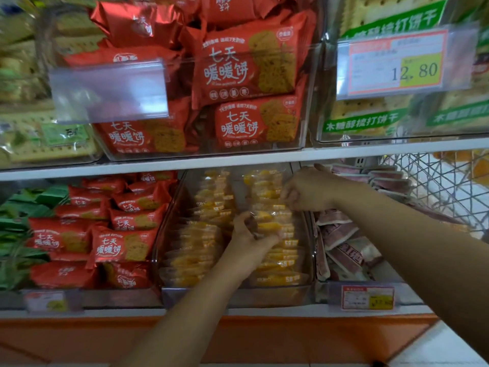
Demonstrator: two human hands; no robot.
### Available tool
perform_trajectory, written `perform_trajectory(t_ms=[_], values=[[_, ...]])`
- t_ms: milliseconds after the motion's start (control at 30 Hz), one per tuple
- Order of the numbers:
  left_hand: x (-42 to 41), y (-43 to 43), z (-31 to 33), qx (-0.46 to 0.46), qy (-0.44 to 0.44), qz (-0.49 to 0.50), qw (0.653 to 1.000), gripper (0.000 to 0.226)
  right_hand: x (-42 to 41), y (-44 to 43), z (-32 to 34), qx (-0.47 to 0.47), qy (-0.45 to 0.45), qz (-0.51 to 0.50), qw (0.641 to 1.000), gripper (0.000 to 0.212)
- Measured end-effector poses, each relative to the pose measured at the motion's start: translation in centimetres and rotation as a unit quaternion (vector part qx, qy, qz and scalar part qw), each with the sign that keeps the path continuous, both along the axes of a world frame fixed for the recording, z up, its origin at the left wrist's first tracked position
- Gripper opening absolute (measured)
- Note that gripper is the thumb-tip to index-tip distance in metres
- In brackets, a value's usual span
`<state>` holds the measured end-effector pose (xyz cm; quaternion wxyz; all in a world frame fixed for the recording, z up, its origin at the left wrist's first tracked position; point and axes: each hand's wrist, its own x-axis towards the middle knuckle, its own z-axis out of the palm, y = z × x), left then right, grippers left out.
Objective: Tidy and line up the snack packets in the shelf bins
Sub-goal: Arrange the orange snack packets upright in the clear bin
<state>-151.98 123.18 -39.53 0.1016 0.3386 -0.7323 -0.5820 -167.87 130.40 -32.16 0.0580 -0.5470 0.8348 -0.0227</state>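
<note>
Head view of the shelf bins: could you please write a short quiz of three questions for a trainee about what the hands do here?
1. True or false: the left hand and the right hand reach into the same clear bin.
2. Which packets do the fingers hold? A red, B yellow, C green.
3. Fill in: the big price tag reads ____.
Key: 1 true; 2 B, the yellow packets; 3 12.80.
</note>
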Motion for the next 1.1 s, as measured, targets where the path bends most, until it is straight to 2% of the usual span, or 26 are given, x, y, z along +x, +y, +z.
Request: perform_trajectory(t_ms=[100, 333, 500, 600, 733, 800, 933, 1100], values=[[0.2, -0.2, 0.3, 0.014, -0.009, -0.007, 1.0, 0.078, -0.1, -1.0, 0.3, 0.001, 0.01, 0.01, 1.0, 0.013], [0.2, -0.7, -0.3, -0.005, -0.016, -0.04, 0.999, 0.075, 1.0, -1.2, -0.9, -0.136, 0.099, 0.038, 0.985, 0.01], [0.3, -1.0, -0.5, 0.003, -0.013, -0.058, 0.998, 0.08, 1.0, -0.9, -0.9, -0.026, 0.155, 0.035, 0.987, 0.016], [0.2, -1.0, -0.5, 0.009, -0.004, -0.05, 0.999, 0.083, 0.8, -0.6, -0.6, -0.014, 0.125, 0.022, 0.992, 0.015], [0.0, -1.0, -0.9, 0.02, 0.0, -0.029, 0.999, 0.113, 1.1, 0.1, -1.2, -0.044, 0.093, 0.004, 0.995, 0.019], [-0.2, -1.1, -0.9, 0.043, 0.007, -0.033, 0.999, 0.121, 1.1, 0.9, -1.8, -0.082, 0.079, -0.004, 0.994, 0.024], [-0.5, -1.0, -0.9, 0.068, 0.024, -0.033, 0.997, 0.119, 1.3, 2.4, -2.8, -0.176, -0.024, -0.025, 0.984, 0.037], [-1.4, -0.6, -0.5, 0.084, 0.05, 0.011, 0.995, 0.119, 1.6, 3.0, -3.6, -0.177, -0.089, -0.057, 0.979, 0.04]])
